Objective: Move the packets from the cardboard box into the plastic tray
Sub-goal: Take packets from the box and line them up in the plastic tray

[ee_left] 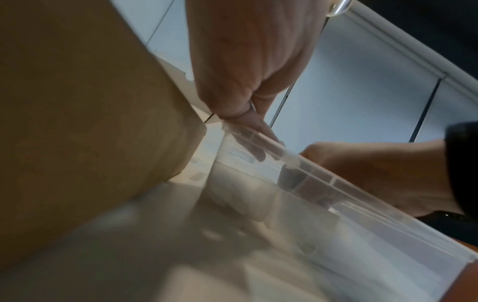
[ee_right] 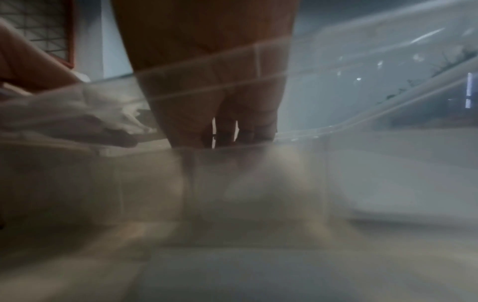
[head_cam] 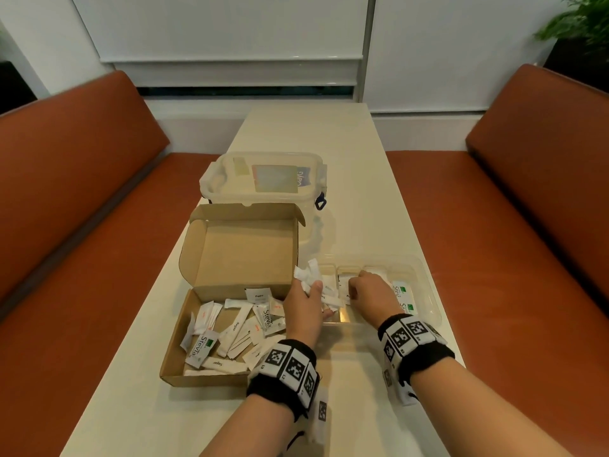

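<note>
An open cardboard box (head_cam: 178, 367) lies left of centre with several white sugar and stevia packets (head_cam: 230, 331) loose inside. To its right stands the clear plastic tray (head_cam: 428, 291), divided into compartments that hold some packets. My left hand (head_cam: 313, 288) grips a crumpled bunch of white packets (head_cam: 308, 273) just over the tray's left end, next to the box wall (ee_left: 90, 122). My right hand (head_cam: 359, 285) reaches into the middle compartment, fingers (ee_right: 227, 130) curled down around a white packet. The tray rim (ee_left: 323, 183) blurs both wrist views.
A lidded translucent plastic container (head_cam: 263, 179) stands right behind the cardboard box. The long cream table (head_cam: 313, 136) runs away from me between two orange benches (head_cam: 82, 192) (head_cam: 527, 209). A plant (head_cam: 580, 24) is at the far right.
</note>
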Tool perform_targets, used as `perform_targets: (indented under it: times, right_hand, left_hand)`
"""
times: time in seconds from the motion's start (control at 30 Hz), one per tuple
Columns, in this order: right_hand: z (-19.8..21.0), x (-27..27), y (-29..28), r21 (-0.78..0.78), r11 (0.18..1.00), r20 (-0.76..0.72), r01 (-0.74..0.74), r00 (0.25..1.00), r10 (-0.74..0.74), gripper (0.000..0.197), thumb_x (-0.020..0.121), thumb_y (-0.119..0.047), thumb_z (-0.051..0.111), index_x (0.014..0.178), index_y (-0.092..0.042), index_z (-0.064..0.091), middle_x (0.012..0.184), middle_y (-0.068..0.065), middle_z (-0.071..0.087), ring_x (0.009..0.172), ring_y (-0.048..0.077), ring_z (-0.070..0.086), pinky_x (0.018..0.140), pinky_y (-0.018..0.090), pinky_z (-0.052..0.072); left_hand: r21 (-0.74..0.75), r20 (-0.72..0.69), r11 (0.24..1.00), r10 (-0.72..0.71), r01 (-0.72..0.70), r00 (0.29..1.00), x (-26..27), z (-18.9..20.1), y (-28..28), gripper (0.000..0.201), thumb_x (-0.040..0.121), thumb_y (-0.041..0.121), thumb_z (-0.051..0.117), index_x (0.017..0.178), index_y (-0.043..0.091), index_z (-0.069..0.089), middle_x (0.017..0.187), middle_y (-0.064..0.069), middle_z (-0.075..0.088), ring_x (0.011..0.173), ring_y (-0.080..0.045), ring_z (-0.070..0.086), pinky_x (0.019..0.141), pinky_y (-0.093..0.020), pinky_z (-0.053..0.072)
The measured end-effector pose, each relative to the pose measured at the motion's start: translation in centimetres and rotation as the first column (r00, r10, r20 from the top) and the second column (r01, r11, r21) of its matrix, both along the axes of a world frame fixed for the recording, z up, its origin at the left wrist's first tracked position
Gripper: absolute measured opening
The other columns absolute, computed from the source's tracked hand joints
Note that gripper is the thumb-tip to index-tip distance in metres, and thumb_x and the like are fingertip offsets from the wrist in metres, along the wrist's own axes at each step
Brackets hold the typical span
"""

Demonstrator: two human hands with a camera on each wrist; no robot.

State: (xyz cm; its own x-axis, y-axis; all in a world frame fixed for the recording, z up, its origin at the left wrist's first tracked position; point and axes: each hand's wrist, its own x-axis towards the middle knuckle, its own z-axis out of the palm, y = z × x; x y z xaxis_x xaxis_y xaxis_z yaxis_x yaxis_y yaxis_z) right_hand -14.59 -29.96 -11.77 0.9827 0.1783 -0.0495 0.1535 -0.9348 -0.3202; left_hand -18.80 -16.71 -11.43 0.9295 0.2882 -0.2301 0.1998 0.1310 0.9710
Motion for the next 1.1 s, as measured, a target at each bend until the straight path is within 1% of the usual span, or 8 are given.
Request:
perform_targets:
  times: [0.4,0.47,0.53,0.63,0.7,0.87,1.03,1.1]
  right_hand:
    - [0.0,0.1,0.2,-0.065,0.997,-0.002,0.035,0.999,-0.035,0.02,0.09,-0.006,0.045,0.094,-0.012,0.064,0.097,0.006,0.065,0.09,0.022,0.058,0.075,0.03,0.047]
    - [0.2,0.1,0.1,0.007,0.999,0.047,0.045,0.998,-0.046,0.018,0.092,-0.012,0.048,0.099,-0.015,0.065,0.098,0.003,0.067,0.095,0.021,0.054,0.078,0.031,0.047]
    - [0.7,-0.3,0.3,0.212,0.976,0.086,0.056,0.993,-0.076,0.014,0.091,-0.019,0.055,0.099,-0.017,0.066,0.092,-0.003,0.068,0.092,0.017,0.053,0.076,0.029,0.044]
    - [2.2,-1.2,1.0,0.516,0.856,0.024,0.034,0.998,-0.055,0.005,0.087,-0.025,0.062,0.086,-0.024,0.067,0.079,-0.014,0.065,0.072,0.003,0.056,0.068,0.019,0.042]
    - [3.0,-2.0,1.5,0.61,0.793,-0.03,0.012,0.999,0.009,0.003,0.082,-0.027,0.068,0.082,-0.028,0.066,0.079,-0.017,0.065,0.071,-0.003,0.057,0.062,0.008,0.042]
    - [3.7,-2.6,1.6,0.639,0.765,-0.109,0.073,0.994,-0.003,0.02,0.076,-0.019,0.075,0.089,-0.031,0.065,0.096,-0.01,0.064,0.078,0.003,0.059,0.057,0.003,0.04]
    - [4.0,-2.6,1.6,0.652,0.743,-0.116,0.149,0.989,-0.096,0.021,0.073,-0.015,0.078,0.092,-0.017,0.068,0.083,-0.001,0.063,0.07,0.009,0.057,0.065,0.017,0.047]
    - [3.9,-2.7,1.7,0.698,0.694,-0.158,0.176,0.983,-0.091,0.02,0.074,-0.01,0.077,0.092,-0.011,0.068,0.073,0.001,0.06,0.062,0.007,0.057,0.061,0.017,0.051]
  left_hand:
    - [0.019,-0.025,1.0,-0.019,0.019,1.0,0.1,0.0,0.2,0.014,0.096,0.016,0.052,0.089,0.028,0.053,0.094,0.001,0.062,0.082,-0.008,0.064,0.061,-0.032,0.06]
    - [0.005,-0.039,1.0,-0.022,0.022,0.999,0.1,0.2,0.3,0.009,0.096,0.015,0.052,0.098,0.023,0.054,0.098,-0.002,0.063,0.083,-0.01,0.064,0.059,-0.031,0.06]
    - [-0.008,-0.044,0.999,-0.033,0.033,0.998,0.2,0.2,0.3,0.013,0.096,0.014,0.052,0.108,0.018,0.054,0.101,-0.005,0.063,0.085,-0.014,0.065,0.056,-0.03,0.059]
    - [-0.056,-0.055,0.998,-0.044,0.041,0.998,0.3,0.5,0.4,0.017,0.096,0.013,0.051,0.113,0.016,0.053,0.103,-0.007,0.063,0.088,-0.02,0.066,0.054,-0.029,0.057]
    - [-0.116,-0.057,0.993,-0.045,0.039,0.997,0.4,1.0,0.5,0.02,0.096,0.012,0.05,0.115,0.017,0.051,0.104,-0.006,0.062,0.09,-0.02,0.066,0.058,-0.032,0.058]
    - [-0.261,-0.054,0.965,-0.021,0.006,0.998,0.4,2.1,0.6,0.03,0.097,0.01,0.047,0.126,0.017,0.046,0.112,-0.011,0.06,0.097,-0.027,0.065,0.061,-0.037,0.059]
    - [-0.404,-0.099,0.913,0.019,-0.058,0.995,0.6,3.4,0.7,0.03,0.098,0.008,0.044,0.128,0.008,0.044,0.118,-0.02,0.058,0.101,-0.034,0.062,0.066,-0.043,0.059]
    - [-0.407,-0.117,0.91,0.029,-0.074,0.993,0.7,3.7,0.9,0.03,0.098,0.008,0.044,0.128,0.007,0.043,0.118,-0.021,0.057,0.1,-0.035,0.062,0.065,-0.042,0.059]
